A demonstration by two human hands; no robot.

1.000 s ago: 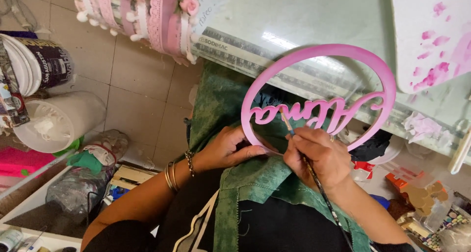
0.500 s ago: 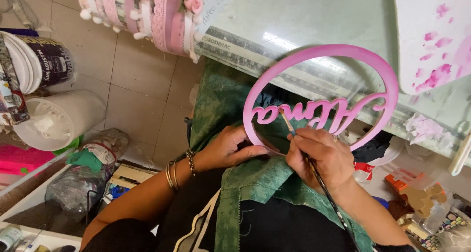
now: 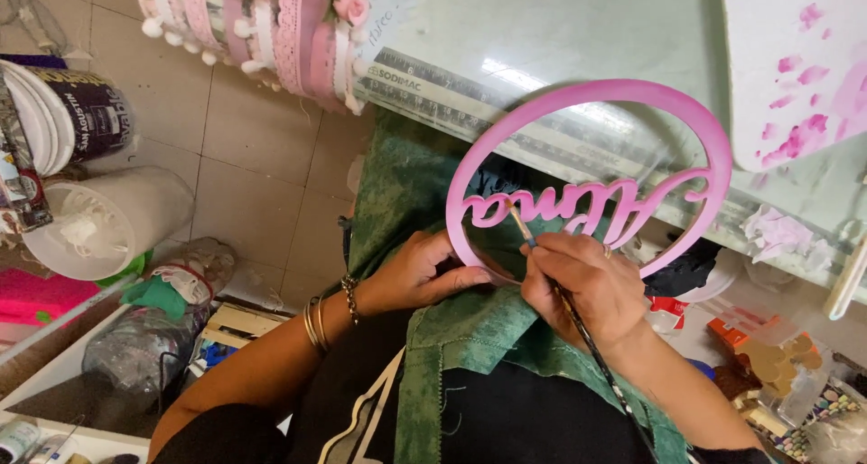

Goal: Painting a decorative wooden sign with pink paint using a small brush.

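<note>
While left hand steadies pink hoop, right hand holds brush.

Pale beige tiled floor with thin grout lines, running under a glass-topped desk that catches a bright streak of light. Pink and white lace-trimmed decoration hanging off the desk's edge. White board smeared with pink paint on top. Over on the floor: dark paint can, white bucket, crumpled plastic bag. Cluttered boxes and bits off to the other side.
</note>
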